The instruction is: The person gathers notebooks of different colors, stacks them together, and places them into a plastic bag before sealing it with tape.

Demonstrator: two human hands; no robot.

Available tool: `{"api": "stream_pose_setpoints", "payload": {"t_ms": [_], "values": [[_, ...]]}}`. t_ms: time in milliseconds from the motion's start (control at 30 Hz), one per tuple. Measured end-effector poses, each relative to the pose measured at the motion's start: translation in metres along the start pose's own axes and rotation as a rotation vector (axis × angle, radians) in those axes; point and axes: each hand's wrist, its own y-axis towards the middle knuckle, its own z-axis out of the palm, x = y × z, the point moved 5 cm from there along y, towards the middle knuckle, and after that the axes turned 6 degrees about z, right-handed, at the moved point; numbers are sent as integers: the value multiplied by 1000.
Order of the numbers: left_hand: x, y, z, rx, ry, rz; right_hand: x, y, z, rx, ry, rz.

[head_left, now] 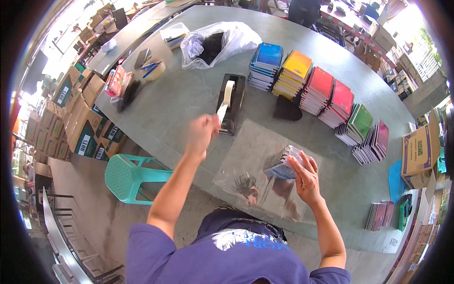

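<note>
My left hand, slightly blurred, pinches the end of a strip of tape. That strip runs from the roll on a black tape dispenser just beyond the hand. To the right, my right hand holds a small stack of spiral notebooks in clear plastic, its fingers over the stack's right side. The stack lies on a sheet of clear plastic spread on the grey table near my body. The notebooks' far edge shows spiral binding; my fingers cover part of their right side.
Notebook stacks in blue, yellow, red, green and maroon line the table's far right. A dark flat piece lies near them. A white plastic bag stands behind the dispenser; a green stool is left.
</note>
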Motion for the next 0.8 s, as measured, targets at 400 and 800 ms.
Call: {"api": "stream_pose_setpoints", "payload": {"t_ms": [400, 800], "values": [[13, -50, 8, 464, 547, -180, -2, 3, 0, -15, 38, -59], [-39, -138, 156, 379, -142, -116, -7, 0, -4, 54, 146, -82]]}}
